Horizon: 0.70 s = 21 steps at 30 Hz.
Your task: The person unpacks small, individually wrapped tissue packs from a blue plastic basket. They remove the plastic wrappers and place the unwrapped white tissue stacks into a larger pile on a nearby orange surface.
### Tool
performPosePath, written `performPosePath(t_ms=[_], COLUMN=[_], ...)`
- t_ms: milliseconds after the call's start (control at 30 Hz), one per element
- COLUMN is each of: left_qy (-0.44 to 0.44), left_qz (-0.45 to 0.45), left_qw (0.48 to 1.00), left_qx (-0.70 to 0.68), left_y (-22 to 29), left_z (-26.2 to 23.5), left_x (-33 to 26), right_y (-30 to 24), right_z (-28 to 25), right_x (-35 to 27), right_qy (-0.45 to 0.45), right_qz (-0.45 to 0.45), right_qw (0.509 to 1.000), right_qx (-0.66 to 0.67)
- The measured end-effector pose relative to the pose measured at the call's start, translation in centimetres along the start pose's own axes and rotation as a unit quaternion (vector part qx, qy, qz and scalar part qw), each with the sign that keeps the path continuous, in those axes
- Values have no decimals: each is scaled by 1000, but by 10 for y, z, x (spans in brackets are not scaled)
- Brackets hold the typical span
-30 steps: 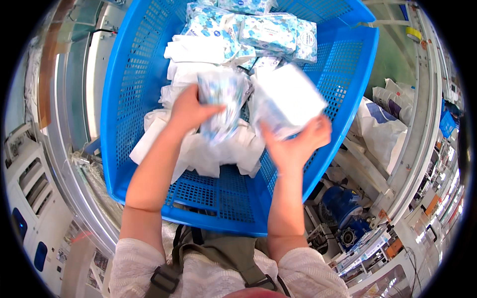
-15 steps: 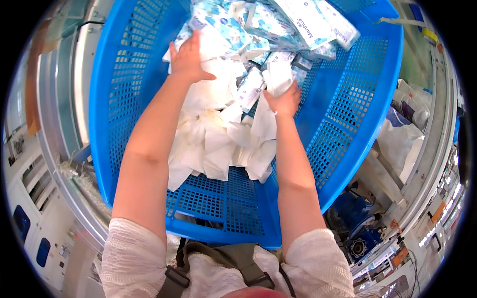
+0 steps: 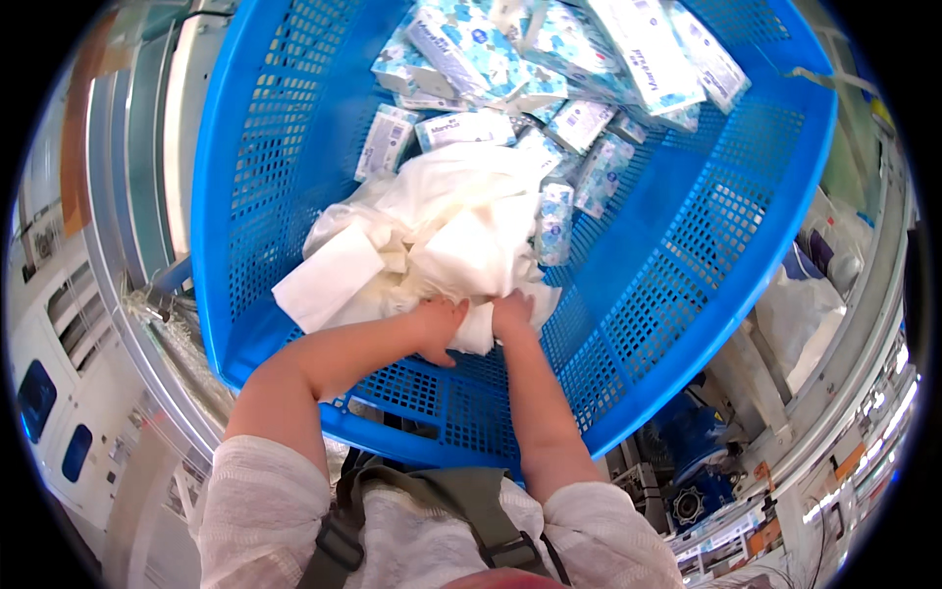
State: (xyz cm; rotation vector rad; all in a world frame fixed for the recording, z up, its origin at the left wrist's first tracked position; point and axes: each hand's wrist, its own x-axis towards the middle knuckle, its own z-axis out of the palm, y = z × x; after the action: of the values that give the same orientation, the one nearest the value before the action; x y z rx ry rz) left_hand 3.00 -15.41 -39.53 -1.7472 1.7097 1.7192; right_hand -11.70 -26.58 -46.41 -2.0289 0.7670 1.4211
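Note:
A loose heap of white tissues (image 3: 471,245) lies in the near half of a large blue plastic basket (image 3: 628,344). My left hand (image 3: 437,329) is at the near edge of this heap, thumb below and fingers curled against the sheets. Close to its right, my right hand (image 3: 514,316) grips the same near edge, its fingertips partly buried in the tissue. A bunched bit of tissue shows between both hands. One flat folded stack of tissues (image 3: 329,278) rests at the heap's left side. Beyond the heap lie several blue-and-white tissue packs (image 3: 579,126).
The basket's perforated walls rise around my forearms. At left runs a metal frame (image 3: 116,196) beside white machine panels. On the right, outside the basket, are a white plastic bag (image 3: 800,304) and a blue motor (image 3: 682,442).
Both hands have come back toward me, drawing the tissues into a heap nearer my body. More packs behind are now uncovered, and the basket appears shifted slightly right in view.

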Motion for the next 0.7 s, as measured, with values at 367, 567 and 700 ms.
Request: performPosePath(t_ms=[367, 567, 700], left_qy=[132, 208, 131], left_qz=[-379, -225, -54], left_qw=[915, 920, 956], left_qx=[42, 245, 256], left_y=[-123, -42, 28], left_z=[-88, -24, -20], left_x=[-21, -5, -28], right_y=[-62, -55, 1], right_z=[-208, -123, -74], right_x=[51, 72, 4], right_qy=[475, 197, 170], right_qz=[-118, -132, -106], right_qw=[862, 971, 975], right_qx=[130, 20, 94])
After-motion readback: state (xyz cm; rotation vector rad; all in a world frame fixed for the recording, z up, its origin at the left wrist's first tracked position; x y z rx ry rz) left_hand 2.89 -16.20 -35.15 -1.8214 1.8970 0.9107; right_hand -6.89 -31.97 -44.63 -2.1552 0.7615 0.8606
